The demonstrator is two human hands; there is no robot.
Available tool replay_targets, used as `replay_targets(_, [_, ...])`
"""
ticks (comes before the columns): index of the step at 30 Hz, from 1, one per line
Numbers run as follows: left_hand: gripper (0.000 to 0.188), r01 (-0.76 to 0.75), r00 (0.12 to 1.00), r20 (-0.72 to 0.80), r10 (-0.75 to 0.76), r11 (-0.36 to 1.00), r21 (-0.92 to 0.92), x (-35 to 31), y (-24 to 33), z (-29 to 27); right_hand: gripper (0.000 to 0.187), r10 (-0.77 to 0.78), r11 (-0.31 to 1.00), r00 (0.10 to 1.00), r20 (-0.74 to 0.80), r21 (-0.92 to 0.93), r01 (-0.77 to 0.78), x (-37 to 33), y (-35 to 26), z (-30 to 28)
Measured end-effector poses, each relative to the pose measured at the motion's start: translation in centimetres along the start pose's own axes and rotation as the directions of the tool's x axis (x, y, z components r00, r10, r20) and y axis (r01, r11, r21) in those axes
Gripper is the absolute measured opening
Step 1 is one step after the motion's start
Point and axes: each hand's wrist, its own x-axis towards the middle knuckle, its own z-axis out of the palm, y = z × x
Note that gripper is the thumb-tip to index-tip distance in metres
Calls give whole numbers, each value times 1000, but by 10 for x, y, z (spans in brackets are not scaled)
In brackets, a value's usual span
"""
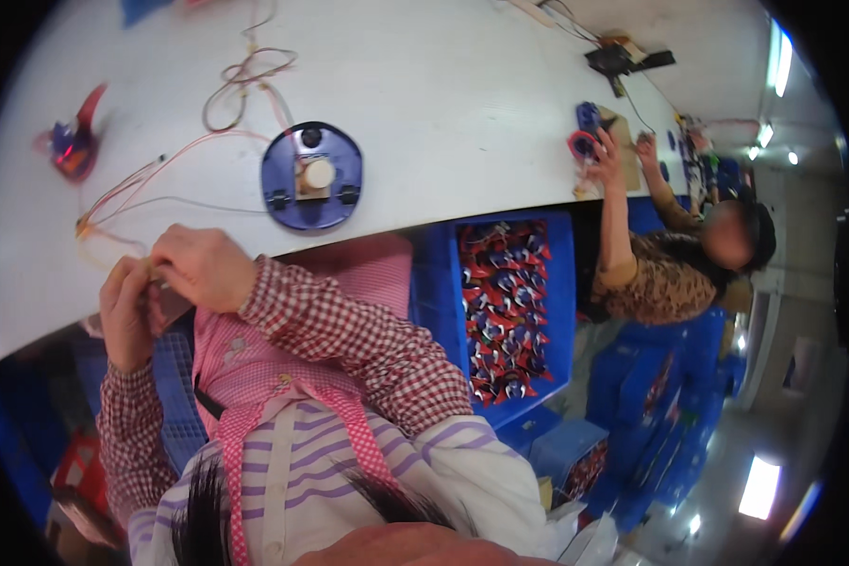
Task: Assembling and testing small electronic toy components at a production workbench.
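My left hand [130, 304] and my right hand [203, 268] meet at the table's near edge, fingers pinched together. Whatever they hold is small and mostly hidden by the fingertips. Thin wires [141, 179] run close by, gathered at a yellowish wrapped joint [83, 229], and a pale strand leads from there toward my fingers. Right of my hands sits a round dark-blue base [311, 212] with a white round knob [319, 174] on it; wires reach it. Farther left lies a small red and blue plastic piece [74, 146] with a red light glowing on it.
A looped cable [245, 83] lies on the white table [424, 113]. Below its edge, at my right, a blue crate [561, 321] holds many red and blue pieces. A co-worker [674, 259] handles a similar piece farther right. A black tool [613, 62] lies at the far right.
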Motion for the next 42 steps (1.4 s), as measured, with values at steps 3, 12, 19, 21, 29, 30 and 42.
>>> replay_targets(3, [20, -30, 1000, 2, 30, 999, 23, 3, -5, -2, 13, -7, 1000, 1000, 8, -14, 8, -3, 3, 3])
replay_targets(12, [16, -35, 999, 34, 37, 998, -56, 4, -12, -10, 13, 194, 972, 981, -23, 136, -189, 4, -17, -10])
replay_targets(19, [16, -74, 995, 65, 73, 997, 22, 13, -8, -12, 18, -181, 982, 979, 89, 68, 175, 40, -106, 20])
replay_targets(21, [16, -133, 991, 30, 132, 988, 72, 14, -6, -13, 18, -298, 954, 954, 40, 34, 296, 43, -111, 24])
replay_targets(29, [22, -20, 985, -173, 11, 999, -47, 6, -17, 3, 16, 283, 874, 953, 109, 380, -303, -102, -15, -22])
replay_targets(30, [21, -37, 980, -197, 25, 998, -60, 7, -19, 6, 16, 346, 876, 930, 122, 313, -367, -124, -1, -21])
replay_targets(42, [23, -12, 977, -212, 4, 999, -38, 9, -24, 0, 31, 900, 353, 426, 90, 423, -834, -220, 111, -18])
